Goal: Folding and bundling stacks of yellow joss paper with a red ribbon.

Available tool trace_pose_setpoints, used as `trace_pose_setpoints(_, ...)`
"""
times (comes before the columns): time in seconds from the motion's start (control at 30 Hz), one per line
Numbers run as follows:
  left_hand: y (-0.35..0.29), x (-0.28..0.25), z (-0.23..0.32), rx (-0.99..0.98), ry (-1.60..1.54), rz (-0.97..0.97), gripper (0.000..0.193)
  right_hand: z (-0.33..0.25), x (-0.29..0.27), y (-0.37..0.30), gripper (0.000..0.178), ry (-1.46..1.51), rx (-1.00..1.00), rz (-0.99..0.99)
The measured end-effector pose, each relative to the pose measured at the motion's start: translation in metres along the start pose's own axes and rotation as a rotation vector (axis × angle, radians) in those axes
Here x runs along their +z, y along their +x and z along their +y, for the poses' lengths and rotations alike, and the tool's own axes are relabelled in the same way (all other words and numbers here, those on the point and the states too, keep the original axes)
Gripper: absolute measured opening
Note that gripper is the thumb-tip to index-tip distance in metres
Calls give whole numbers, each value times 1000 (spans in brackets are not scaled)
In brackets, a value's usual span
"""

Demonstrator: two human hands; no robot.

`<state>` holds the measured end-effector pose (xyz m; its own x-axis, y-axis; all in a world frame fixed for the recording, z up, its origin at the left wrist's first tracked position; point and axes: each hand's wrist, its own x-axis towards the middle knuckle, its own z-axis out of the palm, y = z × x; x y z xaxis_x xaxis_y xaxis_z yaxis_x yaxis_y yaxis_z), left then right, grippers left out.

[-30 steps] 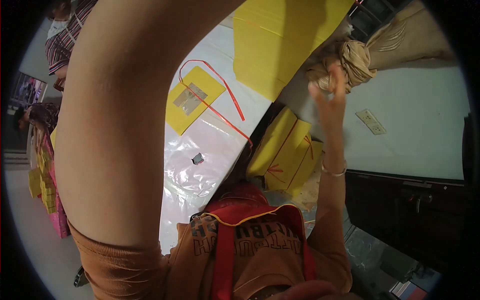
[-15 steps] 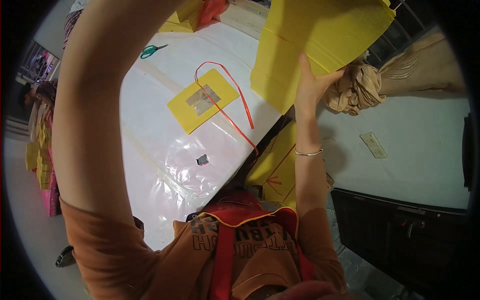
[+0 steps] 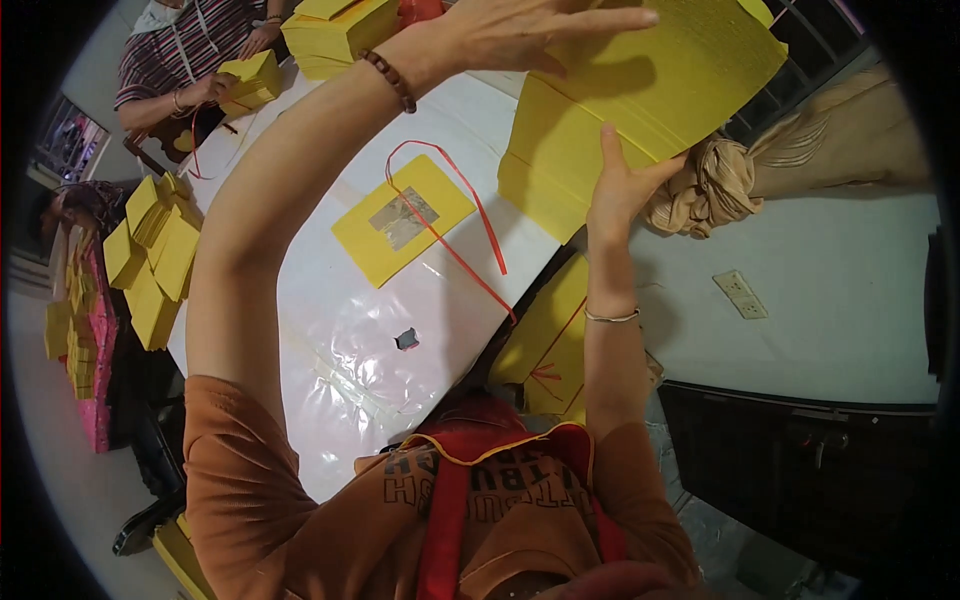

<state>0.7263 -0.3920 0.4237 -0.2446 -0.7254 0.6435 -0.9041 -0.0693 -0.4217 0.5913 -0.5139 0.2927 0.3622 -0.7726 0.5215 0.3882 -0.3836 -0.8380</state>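
A large stack of yellow paper (image 3: 690,75) stands at the far right of the white-covered table. My left hand (image 3: 530,35) is open, its fingers stretched out over the stack's top left. At the stack's near right edge is my right hand (image 3: 615,190), its thumb lying on the yellow side and its fingers reaching round the edge, partly hidden. On the table lies a small yellow paper pad (image 3: 365,245) with a dull metallic patch (image 3: 415,230). A looped red plastic string (image 3: 462,258) rests across it, one end over the table's edge.
Another person's hand (image 3: 212,90) holds a small yellow bundle (image 3: 252,82) at the far left. A yellow stack (image 3: 340,40) stands beside it, and more bundles (image 3: 155,255) lie left. Tan knotted cloth (image 3: 715,185) hangs right. Red-tied yellow paper (image 3: 545,340) sits below the table edge.
My left arm has swung inward and its hand has come into view over the large stack, uncovering the other person and bundles at left. The scissors are now hidden. My right hand has barely moved.
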Motion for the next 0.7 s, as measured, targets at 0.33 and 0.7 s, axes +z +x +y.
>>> trace_pose_setpoints(0.33,-16,39,6,-20,-11,84,102,3,1,2,83,99,-25,33)
trace_pose_setpoints(0.7,-16,34,6,-17,88,-18,105,9,-1,5,83,62,-4,42)
